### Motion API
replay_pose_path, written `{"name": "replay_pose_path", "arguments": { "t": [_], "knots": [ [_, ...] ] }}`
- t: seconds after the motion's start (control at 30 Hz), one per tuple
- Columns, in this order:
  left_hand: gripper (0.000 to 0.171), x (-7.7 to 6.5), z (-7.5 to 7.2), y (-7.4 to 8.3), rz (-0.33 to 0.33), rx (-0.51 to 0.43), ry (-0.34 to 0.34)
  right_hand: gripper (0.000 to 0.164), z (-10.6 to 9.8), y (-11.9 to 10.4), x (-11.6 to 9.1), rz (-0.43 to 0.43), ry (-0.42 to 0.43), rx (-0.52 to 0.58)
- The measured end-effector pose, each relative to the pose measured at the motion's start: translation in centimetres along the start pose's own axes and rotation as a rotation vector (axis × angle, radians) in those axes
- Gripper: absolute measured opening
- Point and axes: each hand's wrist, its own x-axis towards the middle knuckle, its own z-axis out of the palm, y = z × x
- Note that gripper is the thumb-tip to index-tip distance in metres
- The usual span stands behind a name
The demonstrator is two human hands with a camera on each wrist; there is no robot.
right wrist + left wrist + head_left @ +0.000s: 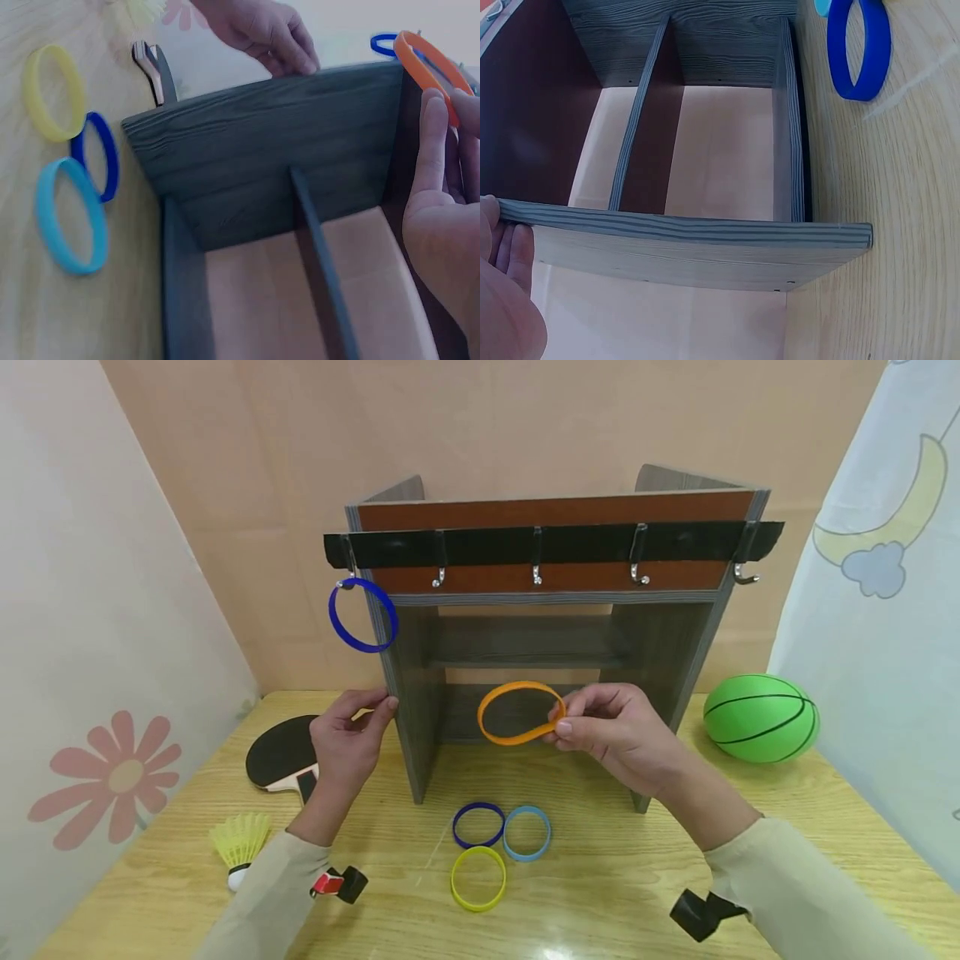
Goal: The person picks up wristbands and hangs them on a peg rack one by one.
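Observation:
Between thumb and fingers, my right hand (615, 731) pinches an orange silicone wristband (517, 741) in front of the grey wooden shelf unit (431, 710). My left hand (348, 739) grips the front edge of the unit's left side panel. Higher up, a dark blue wristband (396, 622) hangs on the leftmost hook (347, 583) of the black rail (487, 547). On the table before the unit lie another dark blue wristband (478, 846), a light blue wristband (527, 857) and a yellow wristband (478, 907). The right wrist view shows the orange band at the fingertips.
Several silver hooks (537, 578) on the rail carry no band. A black table tennis paddle (281, 752) and a yellow shuttlecock (242, 839) lie on the left of the table (600, 902). To the right of the unit rests a green ball (761, 718).

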Motion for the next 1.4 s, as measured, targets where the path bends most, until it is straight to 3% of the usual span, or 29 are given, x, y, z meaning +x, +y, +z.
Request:
{"name": "replay_pose_path", "arguments": {
  "t": [0.23, 0.6, 0.9, 1.4],
  "knots": [
    [0.011, 0.0, -0.1, 0.0, 0.002, 0.035, -0.015, 0.016, 2.3, -1.5, 3.4, -0.069, 0.036, -0.009],
    [0.012, 0.1, -0.2, 0.0, 0.020, 0.034, -0.010, 0.024, 5.3, -2.7, 6.9, -0.129, 0.175, 0.059],
    [0.013, 0.0, -0.2, -0.3, 0.011, 0.037, -0.016, 0.020, 5.8, -2.6, 7.9, -0.133, 0.243, 0.089],
    [0.011, 0.0, -0.2, -0.3, 0.014, 0.034, -0.009, 0.017, 5.4, -1.6, 7.8, -0.061, 0.321, 0.003]
  ]
}}
